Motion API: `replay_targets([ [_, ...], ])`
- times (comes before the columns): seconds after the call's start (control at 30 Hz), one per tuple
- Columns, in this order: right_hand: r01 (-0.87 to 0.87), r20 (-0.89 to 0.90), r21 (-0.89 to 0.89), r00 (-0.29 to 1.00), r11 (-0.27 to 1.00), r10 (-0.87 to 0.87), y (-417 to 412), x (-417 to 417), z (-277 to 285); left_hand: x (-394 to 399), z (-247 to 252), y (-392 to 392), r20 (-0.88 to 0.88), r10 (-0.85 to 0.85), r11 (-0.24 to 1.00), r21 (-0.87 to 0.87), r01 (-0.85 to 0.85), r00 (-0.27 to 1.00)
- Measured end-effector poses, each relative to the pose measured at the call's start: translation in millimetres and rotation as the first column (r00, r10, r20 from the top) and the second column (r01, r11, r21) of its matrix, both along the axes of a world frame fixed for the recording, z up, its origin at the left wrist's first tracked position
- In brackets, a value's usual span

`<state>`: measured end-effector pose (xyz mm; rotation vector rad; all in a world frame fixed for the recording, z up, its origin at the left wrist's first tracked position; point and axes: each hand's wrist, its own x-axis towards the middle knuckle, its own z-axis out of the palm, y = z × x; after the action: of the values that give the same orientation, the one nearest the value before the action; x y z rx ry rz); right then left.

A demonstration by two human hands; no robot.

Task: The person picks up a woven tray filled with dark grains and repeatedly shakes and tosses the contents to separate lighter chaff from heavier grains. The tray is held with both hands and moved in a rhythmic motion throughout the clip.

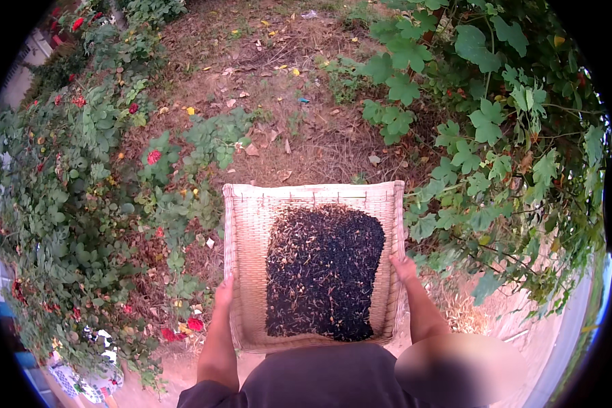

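A square woven winnowing basket [250,306] with a bound rim is held out flat before my body. On it lies a broad layer of small black seeds [352,265] mixed with pale chaff and bits of dry stalk, the chaff thicker at the far and left parts. My left hand [224,293] grips the left rim, and my right hand [404,269] grips the right rim with the thumb on top. The fingers of both hands are hidden behind or under the basket.
Rose bushes [81,224] with red flowers stand at the left, and leafy green vines [469,153] at the right. Beyond the basket is bare soil [265,163] with dry leaves. A patterned cloth or bag [84,377] lies at the lower left. A blurred round patch covers part of the lower right.
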<state>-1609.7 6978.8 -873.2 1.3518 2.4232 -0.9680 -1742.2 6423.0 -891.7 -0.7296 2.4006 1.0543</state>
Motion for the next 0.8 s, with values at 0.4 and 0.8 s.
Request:
replay_targets([
  [0.4,-0.040,-0.065,0.021,0.997,0.999,0.042,21,1,-25,3,42,24,-0.102,0.030,0.979,-0.197,-0.050,0.994],
  [0.8,0.002,-0.703,0.020,0.711,1.000,0.013,-31,-4,270,23,217,14,-0.583,0.345,0.863,0.505,-0.005,0.735],
])
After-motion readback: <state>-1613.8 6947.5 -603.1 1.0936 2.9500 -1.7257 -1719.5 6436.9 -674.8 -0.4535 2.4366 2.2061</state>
